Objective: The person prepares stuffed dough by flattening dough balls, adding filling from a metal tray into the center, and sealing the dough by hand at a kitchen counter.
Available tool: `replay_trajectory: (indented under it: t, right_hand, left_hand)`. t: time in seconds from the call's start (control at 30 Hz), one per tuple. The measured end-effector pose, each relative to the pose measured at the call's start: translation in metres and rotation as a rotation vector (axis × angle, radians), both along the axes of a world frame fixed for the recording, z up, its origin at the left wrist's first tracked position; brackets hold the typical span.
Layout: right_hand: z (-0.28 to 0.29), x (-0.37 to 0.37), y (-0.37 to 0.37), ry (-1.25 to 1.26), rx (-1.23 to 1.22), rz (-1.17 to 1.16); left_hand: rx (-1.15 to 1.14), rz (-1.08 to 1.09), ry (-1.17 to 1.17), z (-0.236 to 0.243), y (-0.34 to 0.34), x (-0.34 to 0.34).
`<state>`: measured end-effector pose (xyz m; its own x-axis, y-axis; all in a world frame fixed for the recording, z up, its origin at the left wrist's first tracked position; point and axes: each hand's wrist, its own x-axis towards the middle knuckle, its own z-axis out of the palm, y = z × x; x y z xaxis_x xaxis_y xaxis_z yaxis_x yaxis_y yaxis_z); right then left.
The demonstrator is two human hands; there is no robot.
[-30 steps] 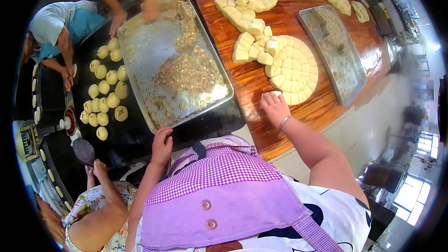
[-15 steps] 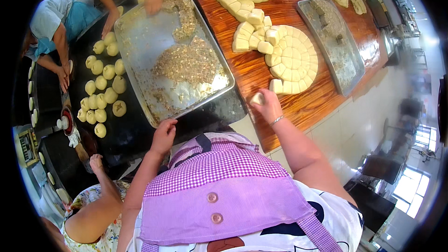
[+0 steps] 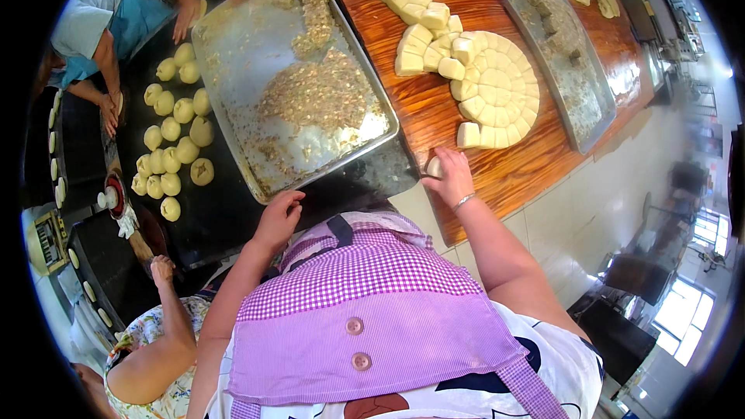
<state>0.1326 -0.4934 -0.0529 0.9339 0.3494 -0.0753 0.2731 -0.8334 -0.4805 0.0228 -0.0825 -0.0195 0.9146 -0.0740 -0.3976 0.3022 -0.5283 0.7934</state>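
Right at the near edge of the wooden table (image 3: pixel 497 178), the person's right hand (image 3: pixel 450 178) is curled over a small pale piece of dough (image 3: pixel 434 166); the fingers close around it so that only a sliver shows at the left side, and how firmly it is pinched cannot be told. The piece sits just near of the round slab of cut dough squares (image 3: pixel 500 89), apart from the loose square at that slab's near rim.

The left hand (image 3: pixel 278 217) rests at the near corner of the big metal tray (image 3: pixel 233 46), fingers bent down onto the rim or the dark surface beside it; whether it grips anything is hidden by the knuckles. Crumbly brown filling (image 3: pixel 322 93) is heaped across the tray's middle and far end.

Much of the near view is blocked by the person's purple checked apron (image 3: pixel 365 302), which covers both forearms' lower parts and the table edge below.

To the left, round dough balls (image 3: pixel 174 136) lie in loose rows on the dark counter (image 3: pixel 225 209). A co-worker in a blue apron (image 3: pixel 132 19) bends over them, partly cut off by the dark rim. Another person's arm (image 3: pixel 163 326) reaches in at the near left. On the far right a second metal tray (image 3: pixel 563 62) runs along the table, its contents too smeared to make out, and the room beyond is blurred.
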Motion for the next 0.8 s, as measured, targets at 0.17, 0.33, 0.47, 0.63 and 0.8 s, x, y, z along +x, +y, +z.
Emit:
replay_trajectory:
  t: [0.17,0.33,0.47,0.63,0.8]
  right_hand:
    - [-0.016,0.031,0.021,0.064,-0.271,0.048]
    - [-0.029,0.029,0.038,0.024,-0.383,-0.052]
    - [-0.03,0.043,0.031,0.059,-0.294,-0.05]
    - [-0.039,0.031,0.046,0.032,-0.316,-0.159]
    - [-0.035,0.033,0.05,-0.009,-0.302,-0.122]
  left_hand:
    - [0.087,-0.041,0.015,-0.005,0.007,-0.001]
    - [0.098,-0.024,0.016,-0.011,0.005,-0.004]
    - [0.043,-0.066,-0.015,-0.003,0.0,0.011]
    - [0.021,0.038,0.061,-0.002,0.006,0.007]
    - [0.06,-0.108,0.015,-0.009,0.005,-0.007]
